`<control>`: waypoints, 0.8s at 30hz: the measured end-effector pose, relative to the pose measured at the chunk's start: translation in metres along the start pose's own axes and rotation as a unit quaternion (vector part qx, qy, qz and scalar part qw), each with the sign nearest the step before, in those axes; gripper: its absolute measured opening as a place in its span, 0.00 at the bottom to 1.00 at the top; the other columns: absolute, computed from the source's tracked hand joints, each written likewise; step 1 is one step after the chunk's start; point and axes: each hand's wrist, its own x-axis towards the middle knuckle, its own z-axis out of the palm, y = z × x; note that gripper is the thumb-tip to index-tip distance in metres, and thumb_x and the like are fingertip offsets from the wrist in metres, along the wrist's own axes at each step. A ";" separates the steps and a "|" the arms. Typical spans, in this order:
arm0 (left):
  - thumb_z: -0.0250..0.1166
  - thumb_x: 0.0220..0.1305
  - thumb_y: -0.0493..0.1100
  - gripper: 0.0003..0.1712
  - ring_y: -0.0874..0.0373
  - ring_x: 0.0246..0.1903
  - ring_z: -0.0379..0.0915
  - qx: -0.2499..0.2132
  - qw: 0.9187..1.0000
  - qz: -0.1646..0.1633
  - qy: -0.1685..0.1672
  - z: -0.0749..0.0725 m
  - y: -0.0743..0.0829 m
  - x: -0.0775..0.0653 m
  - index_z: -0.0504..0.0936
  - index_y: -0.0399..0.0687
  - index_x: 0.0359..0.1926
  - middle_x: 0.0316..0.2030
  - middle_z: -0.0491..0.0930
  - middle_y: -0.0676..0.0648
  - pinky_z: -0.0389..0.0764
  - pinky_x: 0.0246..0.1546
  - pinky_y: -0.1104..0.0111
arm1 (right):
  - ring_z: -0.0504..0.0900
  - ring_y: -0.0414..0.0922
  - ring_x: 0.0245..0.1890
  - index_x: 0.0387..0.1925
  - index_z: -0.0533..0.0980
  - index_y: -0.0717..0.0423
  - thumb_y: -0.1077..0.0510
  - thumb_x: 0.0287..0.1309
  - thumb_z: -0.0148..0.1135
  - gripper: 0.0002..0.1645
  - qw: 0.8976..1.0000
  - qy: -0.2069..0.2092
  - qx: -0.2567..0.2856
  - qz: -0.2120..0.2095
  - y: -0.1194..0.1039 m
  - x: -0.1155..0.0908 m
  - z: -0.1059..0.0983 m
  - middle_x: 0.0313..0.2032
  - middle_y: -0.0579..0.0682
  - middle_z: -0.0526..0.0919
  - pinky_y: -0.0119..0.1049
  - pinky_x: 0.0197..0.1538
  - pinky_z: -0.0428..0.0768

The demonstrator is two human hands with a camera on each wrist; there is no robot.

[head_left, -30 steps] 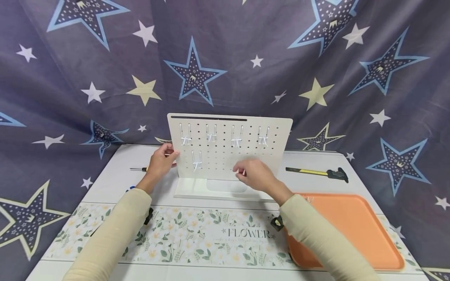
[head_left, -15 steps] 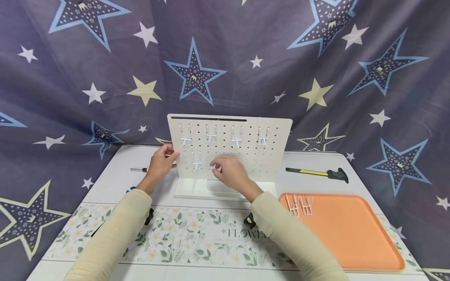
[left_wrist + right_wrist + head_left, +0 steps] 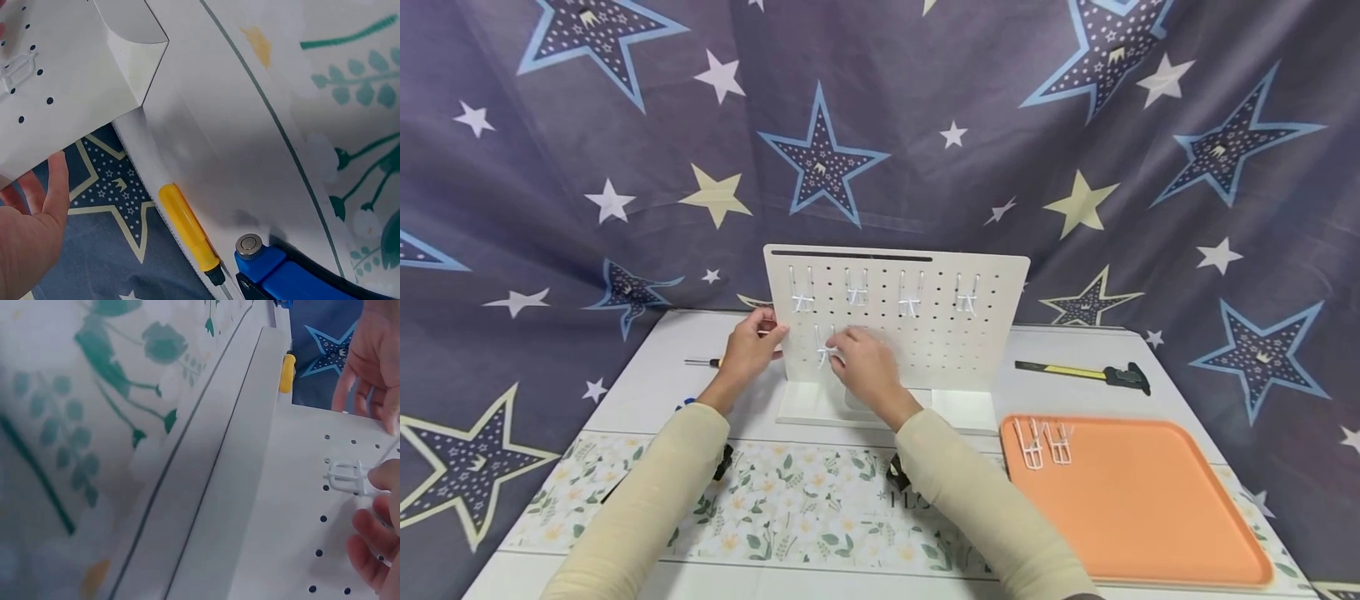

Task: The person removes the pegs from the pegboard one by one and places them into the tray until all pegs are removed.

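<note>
A white pegboard (image 3: 955,346) stands upright on its base, with several white wire hooks along its upper row. My left hand (image 3: 752,346) grips the board's left edge, thumb in front and fingers behind. In the right wrist view, a white wire hook (image 3: 345,478) sits low on the board near that edge. The thumb and fingers of my right hand (image 3: 868,367) pinch this hook, its prongs partly covered by the fingertips.
An orange tray (image 3: 1150,508) at the right holds two wire hooks (image 3: 1032,446). A black-and-yellow caliper (image 3: 1123,377) lies behind it. Left of the board are a yellow-handled screwdriver (image 3: 187,228) and a blue tool (image 3: 281,272). A black object (image 3: 897,473) lies beside the right sleeve.
My right hand has moved left across the board to the lower wire hook. The hooks on the tray have come into full view. My left hand stays at the board's edge.
</note>
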 end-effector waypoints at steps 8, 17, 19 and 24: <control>0.59 0.75 0.40 0.11 0.54 0.45 0.75 0.000 1.000 0.003 0.003 0.001 0.001 0.000 0.73 0.39 0.53 0.49 0.76 0.39 0.93 0.48 0.55 | 0.86 0.39 0.41 0.41 0.86 0.44 0.54 0.59 0.73 0.07 0.999 0.030 -0.018 0.015 -0.008 0.000 0.009 0.41 0.42 0.88 0.29 0.39 0.88; 0.58 0.76 0.41 0.12 0.51 0.47 0.75 -0.005 1.000 -0.004 -0.002 0.002 0.002 0.002 0.73 0.39 0.53 0.50 0.75 0.38 0.92 0.50 0.54 | 0.85 0.39 0.36 0.38 0.86 0.44 0.57 0.61 0.71 0.05 0.998 0.054 -0.022 0.027 -0.011 0.001 0.021 0.37 0.42 0.87 0.28 0.34 0.85; 0.58 0.76 0.41 0.12 0.51 0.48 0.76 -0.004 1.000 -0.004 -0.003 0.002 0.002 0.001 0.73 0.38 0.53 0.50 0.75 0.38 0.92 0.50 0.54 | 0.84 0.38 0.35 0.38 0.86 0.44 0.57 0.61 0.71 0.05 0.998 0.056 -0.024 0.027 -0.011 0.002 0.022 0.37 0.41 0.87 0.27 0.33 0.84; 0.58 0.76 0.41 0.13 0.51 0.49 0.76 0.000 1.000 -0.006 -0.006 0.001 0.003 0.000 0.73 0.39 0.54 0.51 0.75 0.38 0.91 0.51 0.55 | 0.84 0.38 0.35 0.37 0.86 0.44 0.56 0.60 0.72 0.05 0.998 0.056 -0.027 0.023 -0.011 0.002 0.023 0.37 0.41 0.87 0.27 0.34 0.84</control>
